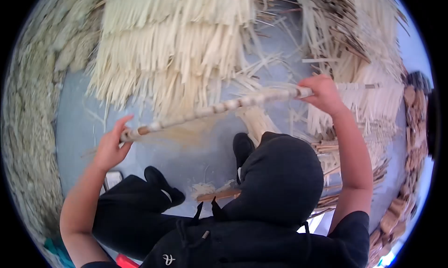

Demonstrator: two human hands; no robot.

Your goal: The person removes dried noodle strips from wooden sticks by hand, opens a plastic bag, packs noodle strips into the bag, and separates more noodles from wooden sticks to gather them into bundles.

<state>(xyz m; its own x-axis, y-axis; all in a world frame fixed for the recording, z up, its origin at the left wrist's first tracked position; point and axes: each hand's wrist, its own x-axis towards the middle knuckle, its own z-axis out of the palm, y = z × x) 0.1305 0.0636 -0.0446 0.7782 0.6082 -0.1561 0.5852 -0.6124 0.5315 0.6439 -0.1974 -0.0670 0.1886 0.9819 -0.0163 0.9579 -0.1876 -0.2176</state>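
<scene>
A long, slim stick [219,107] ringed with pale bands runs slantwise across the middle of the head view, its right end higher. Around its left end my left hand [112,145] is closed, the index finger sticking out. My right hand [324,94] grips it nearer the right end, and a short length shows beyond my fist. A blurred fringe of pale strips [186,130] seems to hang under the stick. Behind it lie layered rows of cream strips [168,48] on the grey floor [74,123].
More strips and thin sticks [350,34] are heaped at the upper right. Rough, pale bundled material [32,114] lines the left side, and brown pieces [408,142] are stacked along the right. A wooden piece [217,195] lies between my black shoes [161,184].
</scene>
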